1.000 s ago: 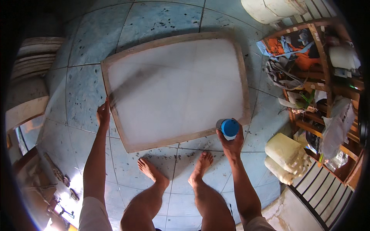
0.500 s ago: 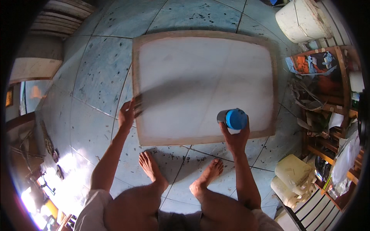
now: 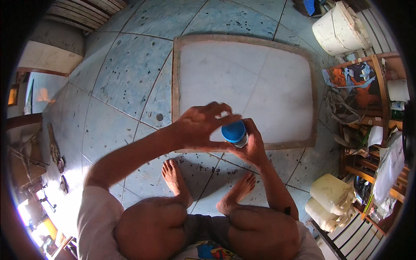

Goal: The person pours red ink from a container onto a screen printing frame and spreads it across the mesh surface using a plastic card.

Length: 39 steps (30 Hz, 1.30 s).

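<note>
My right hand grips a small jar with a blue lid, held upright above the near edge of a framed screen. From the left, my left hand reaches over with thumb and fingers spread around the lid; whether the fingertips touch it I cannot tell. The framed screen lies flat on the floor, its wooden border brown and its pale mesh letting the tile lines show through. Most of the jar's body is hidden by my right hand and the lid.
Blue speckled tiles surround the screen, with my bare feet at its near side. On the right stand a white bucket, a cluttered wooden shelf and pale plastic jugs. Bright light falls at the lower left.
My left hand has left the screen's left edge and come across to the jar. My right hand has brought the jar left and slightly nearer. The view has shifted a little.
</note>
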### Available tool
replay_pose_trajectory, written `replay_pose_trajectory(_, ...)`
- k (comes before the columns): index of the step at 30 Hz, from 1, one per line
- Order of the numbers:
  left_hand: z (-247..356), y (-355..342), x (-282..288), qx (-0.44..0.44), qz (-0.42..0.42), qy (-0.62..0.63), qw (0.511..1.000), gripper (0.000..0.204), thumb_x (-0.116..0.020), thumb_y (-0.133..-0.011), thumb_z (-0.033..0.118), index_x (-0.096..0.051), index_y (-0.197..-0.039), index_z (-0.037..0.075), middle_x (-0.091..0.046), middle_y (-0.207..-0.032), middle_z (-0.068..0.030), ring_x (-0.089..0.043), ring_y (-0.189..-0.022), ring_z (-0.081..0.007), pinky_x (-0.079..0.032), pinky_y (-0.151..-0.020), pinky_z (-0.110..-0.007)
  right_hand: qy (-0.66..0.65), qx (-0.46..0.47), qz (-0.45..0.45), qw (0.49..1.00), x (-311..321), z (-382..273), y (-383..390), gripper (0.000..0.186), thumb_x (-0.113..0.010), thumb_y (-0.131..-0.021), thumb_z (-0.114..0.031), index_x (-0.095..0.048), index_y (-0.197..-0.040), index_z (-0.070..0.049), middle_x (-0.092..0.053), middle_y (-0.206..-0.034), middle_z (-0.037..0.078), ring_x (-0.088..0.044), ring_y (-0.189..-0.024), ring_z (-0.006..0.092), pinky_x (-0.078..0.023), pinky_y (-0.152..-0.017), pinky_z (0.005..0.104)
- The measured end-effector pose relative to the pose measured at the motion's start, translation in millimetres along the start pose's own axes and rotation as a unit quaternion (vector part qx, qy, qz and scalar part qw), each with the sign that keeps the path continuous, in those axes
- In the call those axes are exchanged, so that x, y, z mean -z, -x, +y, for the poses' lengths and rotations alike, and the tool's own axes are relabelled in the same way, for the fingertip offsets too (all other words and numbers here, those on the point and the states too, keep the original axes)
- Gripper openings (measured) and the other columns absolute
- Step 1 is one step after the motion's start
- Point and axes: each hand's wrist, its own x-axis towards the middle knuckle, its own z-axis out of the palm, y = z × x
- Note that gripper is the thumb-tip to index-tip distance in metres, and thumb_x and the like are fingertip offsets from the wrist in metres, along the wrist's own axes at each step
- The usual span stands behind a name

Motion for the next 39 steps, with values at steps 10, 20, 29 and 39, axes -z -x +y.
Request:
replay_pose_trajectory(10, -4.8, -44.3, 33.0, -0.262, -0.048, -0.112, 0.957, 0.076, -0.072, -0.083, 0.069, -0.053, -0.127, 0.009, -0.063, -0.094, -0.0067, -0.067, -0.074, -0.0253, -0.054, -0.059, -0.039, -0.139, 0.058, -0.038, 0.988, 8.7, -45.1, -16.1, 0.065, -0.093, -0.072, -0.025, -0.06, -0.124, -0.003, -0.073, -0.109, 0.011, -0.071, -0.099, 0.0214, -0.058, -0.086, 0.0368)
replay_pose_trajectory(20, -6.9, -38.9, 31.5, -0.301, -0.035, -0.087, 0.949, 0.063, -0.072, -0.082, 0.065, -0.062, -0.111, 0.009, -0.064, -0.085, -0.0057, -0.064, -0.066, -0.0237, -0.047, -0.056, -0.036, -0.256, -0.095, -0.135, 0.953, 13.1, -62.1, -10.4, 0.053, -0.088, -0.072, -0.021, -0.066, -0.115, 0.0, -0.075, -0.101, 0.011, -0.07, -0.095, 0.0162, -0.058, -0.085, 0.0345)
replay_pose_trajectory(29, 32.7, -28.5, 10.4, 0.098, -0.074, 0.033, 0.992, 0.048, -0.044, -0.103, 0.054, -0.056, -0.102, 0.007, -0.06, -0.064, -0.0174, -0.066, -0.066, -0.046, -0.052, -0.06, -0.054, -0.114, -0.069, -0.039, 0.99, 18.6, -58.9, -0.9, 0.054, -0.091, -0.072, -0.024, -0.063, -0.113, -0.003, -0.074, -0.097, 0.014, -0.075, -0.085, 0.0237, -0.061, -0.079, 0.0375)
replay_pose_trajectory(39, 32.4, -20.4, 44.6, 0.216, 0.189, 0.144, 0.947, 0.056, -0.035, -0.107, 0.053, -0.057, -0.11, 0.002, -0.062, -0.08, -0.0197, -0.064, -0.074, -0.0372, -0.05, -0.072, -0.044, -0.083, 0.03, 0.033, 0.996, 26.4, -61.2, -16.5, 0.07, -0.092, -0.072, -0.022, -0.053, -0.127, -0.005, -0.073, -0.111, 0.014, -0.075, -0.101, 0.0266, -0.06, -0.089, 0.0383)
